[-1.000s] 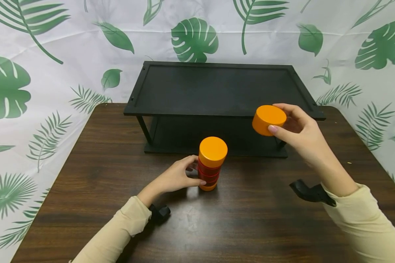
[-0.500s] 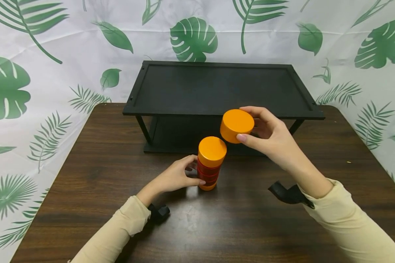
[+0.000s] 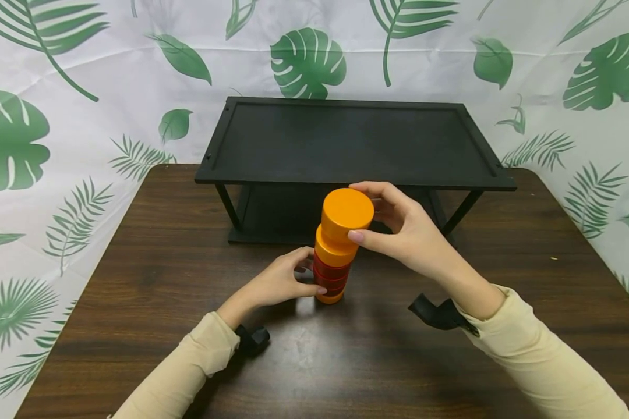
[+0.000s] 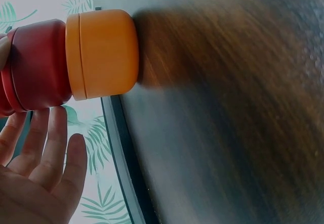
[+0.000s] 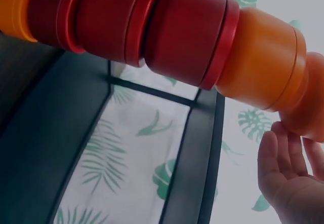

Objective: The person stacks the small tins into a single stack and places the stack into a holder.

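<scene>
A column of round lidded tins stands on the table in the head view. Several red tins (image 3: 332, 278) form its middle, between an orange tin at the base (image 4: 105, 54) and another orange tin (image 3: 331, 251) above them. My left hand (image 3: 278, 282) steadies the column at the red tins, thumb in front and fingers around the far side. In my right hand (image 3: 411, 233), thumb and fingers grip one more orange tin (image 3: 347, 208). That tin is right at the column's top, shifted slightly right of it and overlapping it in the head view.
Behind the column is a black two-tier rack (image 3: 346, 142), its front edge close to my right hand. The brown wooden table (image 3: 136, 291) extends to both sides and toward me. A white leaf-print cloth (image 3: 110, 87) hangs at the back.
My right hand has carried the orange tin leftward and down, from in front of the rack's right side to the top of the column. My left hand has stayed at the red tins.
</scene>
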A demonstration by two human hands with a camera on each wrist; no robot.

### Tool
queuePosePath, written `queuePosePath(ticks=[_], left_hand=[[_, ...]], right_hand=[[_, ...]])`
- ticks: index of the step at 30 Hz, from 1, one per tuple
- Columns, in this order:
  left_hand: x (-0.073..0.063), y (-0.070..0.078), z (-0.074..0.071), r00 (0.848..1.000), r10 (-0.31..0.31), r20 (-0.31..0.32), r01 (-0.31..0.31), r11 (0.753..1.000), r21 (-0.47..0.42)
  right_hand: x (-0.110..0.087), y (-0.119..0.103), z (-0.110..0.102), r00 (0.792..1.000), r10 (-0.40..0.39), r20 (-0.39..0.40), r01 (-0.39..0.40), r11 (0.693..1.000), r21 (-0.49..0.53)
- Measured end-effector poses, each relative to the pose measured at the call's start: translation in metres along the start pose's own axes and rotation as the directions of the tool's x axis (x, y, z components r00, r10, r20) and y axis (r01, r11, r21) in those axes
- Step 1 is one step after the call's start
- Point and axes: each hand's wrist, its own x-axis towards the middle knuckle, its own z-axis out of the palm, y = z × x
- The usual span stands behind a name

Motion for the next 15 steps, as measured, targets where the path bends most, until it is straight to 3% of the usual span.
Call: queuePosePath(ticks=[15], left_hand=[[-0.0001, -0.0009, 0.0002, 1.0, 0.009, 0.001, -0.009, 1.0, -0.004]], right_hand=[[0.0004, 0.0077, 0.008, 0.999, 0.012, 0.039, -0.012, 1.0, -0.008]])
